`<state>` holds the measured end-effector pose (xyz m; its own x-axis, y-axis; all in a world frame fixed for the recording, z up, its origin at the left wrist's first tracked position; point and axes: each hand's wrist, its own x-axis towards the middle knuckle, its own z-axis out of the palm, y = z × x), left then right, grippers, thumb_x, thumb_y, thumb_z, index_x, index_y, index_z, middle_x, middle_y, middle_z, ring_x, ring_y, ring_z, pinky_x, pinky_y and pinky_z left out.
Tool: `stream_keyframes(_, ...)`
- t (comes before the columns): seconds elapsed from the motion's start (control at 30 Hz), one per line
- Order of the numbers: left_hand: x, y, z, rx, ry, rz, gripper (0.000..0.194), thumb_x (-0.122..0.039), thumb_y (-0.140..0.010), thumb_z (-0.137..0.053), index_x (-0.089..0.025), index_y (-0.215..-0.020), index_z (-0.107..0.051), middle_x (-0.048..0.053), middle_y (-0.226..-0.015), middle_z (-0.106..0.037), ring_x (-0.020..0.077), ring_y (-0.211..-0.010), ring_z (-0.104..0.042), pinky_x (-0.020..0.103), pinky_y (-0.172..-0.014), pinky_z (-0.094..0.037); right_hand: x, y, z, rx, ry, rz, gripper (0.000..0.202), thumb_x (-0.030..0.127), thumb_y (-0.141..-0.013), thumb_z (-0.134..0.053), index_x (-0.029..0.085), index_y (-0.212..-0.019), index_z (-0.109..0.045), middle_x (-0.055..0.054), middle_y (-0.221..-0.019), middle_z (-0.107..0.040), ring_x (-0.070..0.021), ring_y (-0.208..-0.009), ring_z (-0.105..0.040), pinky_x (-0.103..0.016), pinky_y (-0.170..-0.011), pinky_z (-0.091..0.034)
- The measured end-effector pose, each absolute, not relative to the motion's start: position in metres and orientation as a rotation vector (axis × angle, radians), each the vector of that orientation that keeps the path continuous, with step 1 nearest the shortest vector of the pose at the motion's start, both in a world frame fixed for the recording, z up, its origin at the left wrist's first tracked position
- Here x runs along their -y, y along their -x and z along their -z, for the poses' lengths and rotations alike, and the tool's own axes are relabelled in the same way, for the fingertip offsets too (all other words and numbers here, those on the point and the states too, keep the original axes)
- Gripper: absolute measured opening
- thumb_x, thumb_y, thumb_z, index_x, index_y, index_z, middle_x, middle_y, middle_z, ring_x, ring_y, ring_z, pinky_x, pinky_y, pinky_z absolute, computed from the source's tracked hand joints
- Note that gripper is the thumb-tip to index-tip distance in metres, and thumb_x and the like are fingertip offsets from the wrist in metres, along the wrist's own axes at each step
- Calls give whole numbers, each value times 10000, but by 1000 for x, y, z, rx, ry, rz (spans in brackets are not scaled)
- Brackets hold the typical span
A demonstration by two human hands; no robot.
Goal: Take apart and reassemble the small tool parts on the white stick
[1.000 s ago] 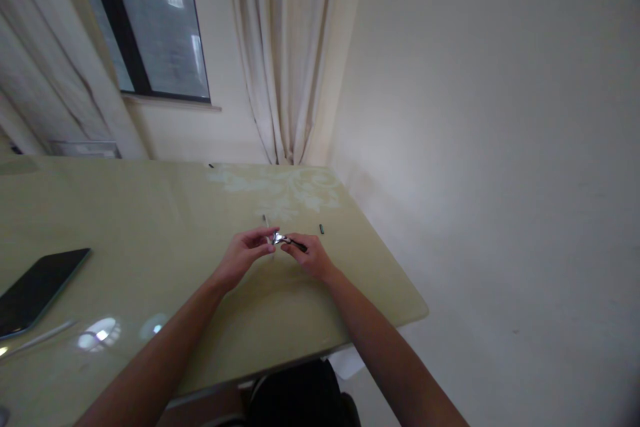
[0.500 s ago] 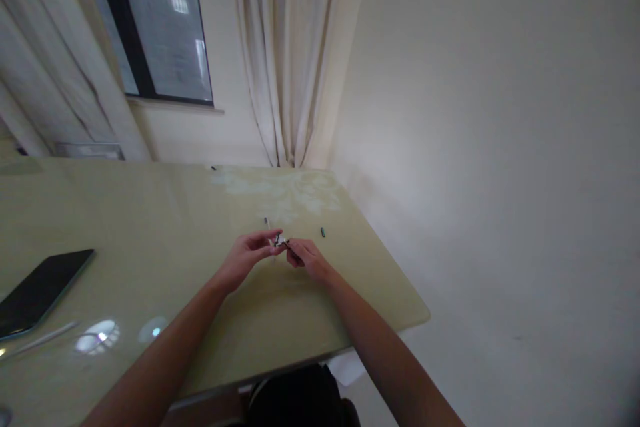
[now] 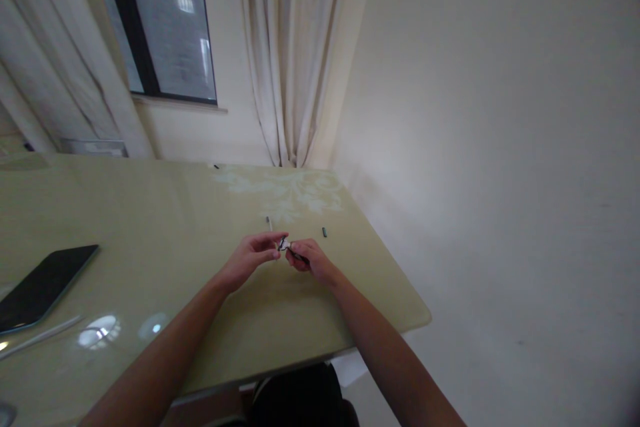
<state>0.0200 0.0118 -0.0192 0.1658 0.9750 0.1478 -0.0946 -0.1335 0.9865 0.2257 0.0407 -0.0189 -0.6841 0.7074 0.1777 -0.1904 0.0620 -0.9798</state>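
Note:
My left hand point(image 3: 253, 258) reaches over the right part of the table with thumb and fingertips closed in a pinch. Between its tips is a small black-and-white object point(image 3: 283, 244), too small to name. My right hand point(image 3: 309, 255) is closed around the right end of it, and a dark part shows among its curled fingers. Just behind my left fingers lies a thin white stick with a dark tip point(image 3: 270, 221), partly hidden by the hand. A short dark piece point(image 3: 324, 232) rests on the table beyond my right hand.
The pale green glossy table point(image 3: 165, 213) has a rounded right corner near the wall point(image 3: 490, 180). A black tablet point(image 3: 47, 283) lies at the left, with a white cable point(image 3: 43, 337) in front of it. Another tiny dark piece point(image 3: 217, 167) sits at the back edge.
The small object has turned slightly between my fingers, and more of the dark part shows in my right hand. The view has shifted a little.

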Motion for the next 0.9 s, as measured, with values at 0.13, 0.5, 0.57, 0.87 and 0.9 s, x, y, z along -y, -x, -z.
stream_keyframes(0.13,-10,-21,17,-940,-1301,-1229,508,-306,-649,-888,-216,-1142,-805,48,-950,-781,190,-854,-664,346,-864,-513,-41,-225,19,1672,550,-1701,459,551,-910,-590,150,-688,-612,83,-468,-354,-66,-425,-236,-247,-446,-137)
stream_keyframes(0.5,-7,-22,10,-919,-1297,-1228,461,-281,-613,-906,-211,-1059,-817,48,-948,-788,205,-870,-685,362,-892,-530,-39,-224,19,1652,537,-1701,478,563,-896,-589,163,-636,-568,86,-463,-329,-64,-423,-216,-250,-446,-131)
stream_keyframes(0.57,-7,-22,8,-934,-1309,-1233,446,-276,-617,-906,-210,-1049,-814,44,-929,-781,201,-857,-683,357,-874,-537,-40,-223,20,1662,564,-1666,486,571,-901,-584,157,-646,-581,87,-463,-323,-63,-427,-209,-250,-449,-130)
stream_keyframes(0.87,-12,-14,14,-951,-1320,-1264,463,-285,-621,-915,-201,-1064,-811,16,-817,-714,152,-752,-615,288,-747,-507,-42,-225,18,1552,570,-1654,489,580,-886,-599,164,-631,-561,93,-480,-293,-60,-437,-185,-246,-454,-108)
stream_keyframes(0.9,-12,-13,15,-970,-1332,-1269,477,-299,-644,-906,-204,-1101,-806,17,-820,-713,149,-748,-609,286,-743,-502,-42,-226,18,1542,572,-1657,484,575,-890,-596,157,-645,-581,94,-477,-294,-61,-436,-185,-244,-456,-108)
